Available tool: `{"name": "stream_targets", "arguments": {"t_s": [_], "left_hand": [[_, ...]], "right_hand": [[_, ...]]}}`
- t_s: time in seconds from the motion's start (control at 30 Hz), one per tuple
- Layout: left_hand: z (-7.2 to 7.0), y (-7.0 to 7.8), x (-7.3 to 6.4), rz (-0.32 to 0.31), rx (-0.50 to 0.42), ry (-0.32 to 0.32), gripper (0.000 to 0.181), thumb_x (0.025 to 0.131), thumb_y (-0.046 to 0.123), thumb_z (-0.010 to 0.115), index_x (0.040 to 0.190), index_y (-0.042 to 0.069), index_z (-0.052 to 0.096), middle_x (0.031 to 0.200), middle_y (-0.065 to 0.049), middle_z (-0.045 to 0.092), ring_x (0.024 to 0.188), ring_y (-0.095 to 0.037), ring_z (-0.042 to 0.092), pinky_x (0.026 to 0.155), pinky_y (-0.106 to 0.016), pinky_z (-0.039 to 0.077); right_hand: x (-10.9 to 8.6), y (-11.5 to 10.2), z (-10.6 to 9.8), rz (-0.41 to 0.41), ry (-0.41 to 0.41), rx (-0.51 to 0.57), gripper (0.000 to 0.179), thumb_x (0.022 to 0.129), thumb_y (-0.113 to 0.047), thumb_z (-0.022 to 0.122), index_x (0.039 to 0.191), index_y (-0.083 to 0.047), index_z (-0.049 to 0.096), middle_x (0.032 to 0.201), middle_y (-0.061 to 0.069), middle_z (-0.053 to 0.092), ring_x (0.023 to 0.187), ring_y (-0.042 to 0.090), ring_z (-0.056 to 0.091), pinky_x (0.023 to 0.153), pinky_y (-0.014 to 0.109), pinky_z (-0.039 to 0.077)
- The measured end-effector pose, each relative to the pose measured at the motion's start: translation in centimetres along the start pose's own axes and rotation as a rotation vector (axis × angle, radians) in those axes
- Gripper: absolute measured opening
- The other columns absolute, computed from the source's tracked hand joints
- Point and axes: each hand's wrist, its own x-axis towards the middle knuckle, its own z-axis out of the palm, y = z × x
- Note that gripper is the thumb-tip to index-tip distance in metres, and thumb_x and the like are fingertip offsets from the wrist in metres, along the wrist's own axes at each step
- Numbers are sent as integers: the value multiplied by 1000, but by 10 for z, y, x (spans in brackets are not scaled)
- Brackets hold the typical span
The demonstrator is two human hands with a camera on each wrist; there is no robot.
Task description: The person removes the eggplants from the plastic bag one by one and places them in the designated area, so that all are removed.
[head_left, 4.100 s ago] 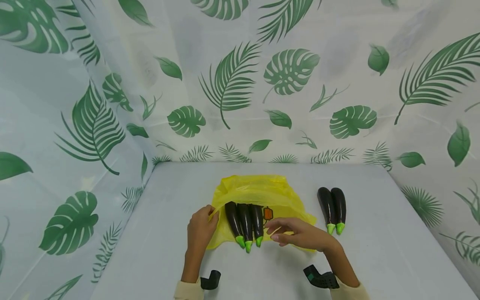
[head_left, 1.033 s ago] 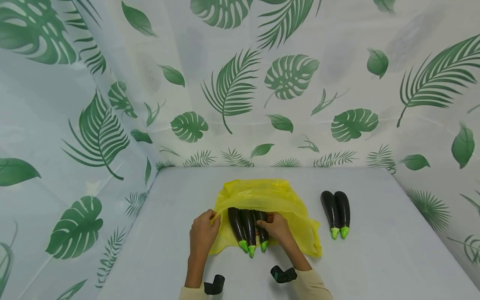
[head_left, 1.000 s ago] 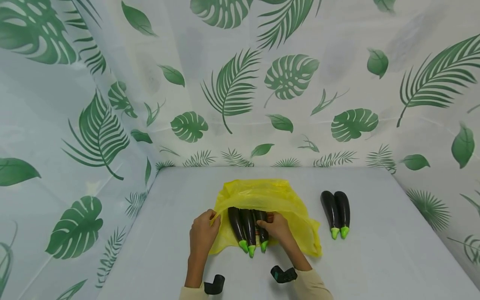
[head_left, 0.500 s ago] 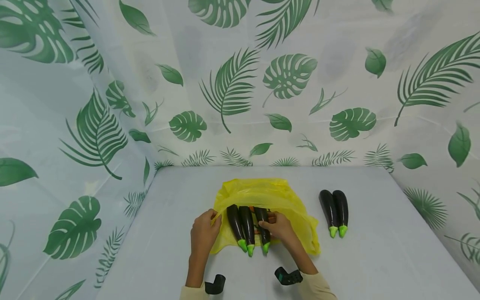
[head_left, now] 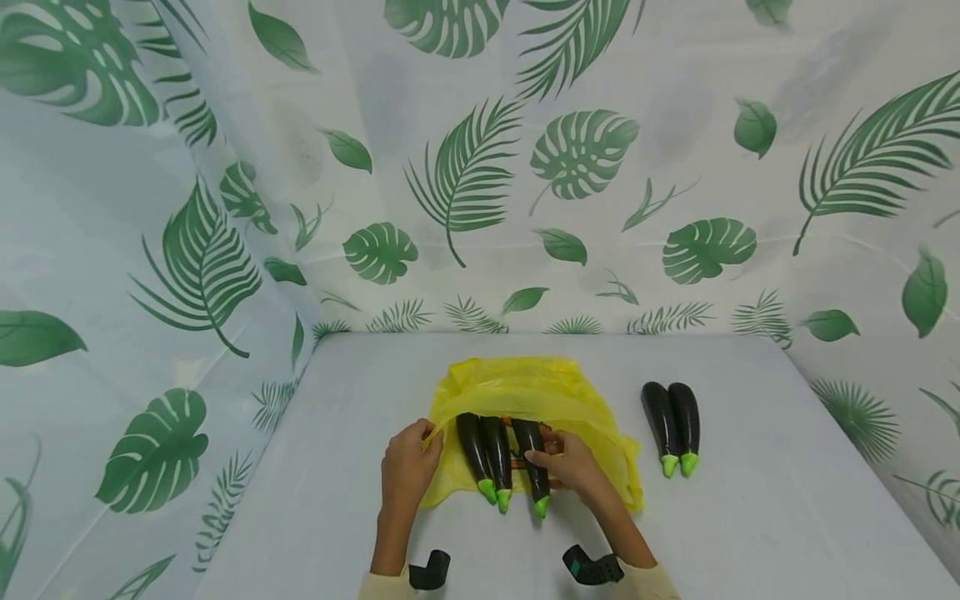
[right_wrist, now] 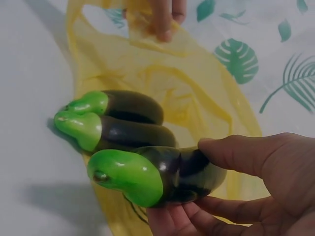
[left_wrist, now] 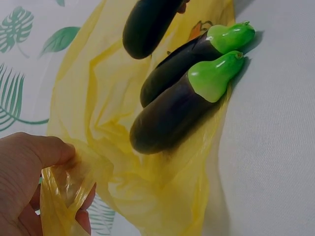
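A yellow plastic bag (head_left: 517, 387) lies on the table with its mouth toward me. My left hand (head_left: 408, 461) pinches the left edge of that mouth and holds it up. Two dark eggplants with green stems lie side by side in the opening; the nearer one in the left wrist view is an eggplant (left_wrist: 167, 115). My right hand (head_left: 573, 462) grips a third eggplant (right_wrist: 192, 172) between thumb and fingers, raised above the bag's lower layer and set apart from the other two. Its green stem end points toward me.
To the right of the bag, two more eggplants (head_left: 671, 425) lie together on the white table (head_left: 757, 500). A leaf-printed sheet (head_left: 480, 167) hangs behind the table and along its sides.
My right hand came in from the bag's right side, took hold of the rightmost eggplant, and has drawn it right and toward me. The left hand keeps its hold on the bag.
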Motion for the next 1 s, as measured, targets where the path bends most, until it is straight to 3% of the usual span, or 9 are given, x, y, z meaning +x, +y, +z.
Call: {"name": "stream_targets", "arguments": {"t_s": [0.47, 0.77, 1.0], "left_hand": [[-1, 0, -3, -8, 2, -14, 9, 87, 21, 72, 87, 13, 69, 79, 1, 68, 59, -8, 48, 54, -26, 42], [-3, 1, -2, 9, -1, 4, 10, 88, 20, 72, 90, 11, 71, 89, -3, 73, 75, -18, 66, 64, -36, 54], [0, -1, -1, 10, 2, 13, 9, 88, 20, 72, 89, 11, 70, 87, -3, 73, 71, -15, 64, 62, -34, 52]], "right_hand": [[-29, -11, -15, -60, -98, -55, 54, 84, -21, 77, 127, 2, 56, 109, 16, 62, 85, 21, 63, 65, 40, 58], [-42, -25, -26, -128, -165, -52, 56, 84, -23, 77, 128, 2, 55, 111, 16, 63, 85, 20, 62, 65, 37, 57], [-52, -35, -39, -179, -238, -44, 59, 86, -26, 74, 132, 4, 52, 114, 18, 61, 90, 21, 61, 67, 37, 57]]}}
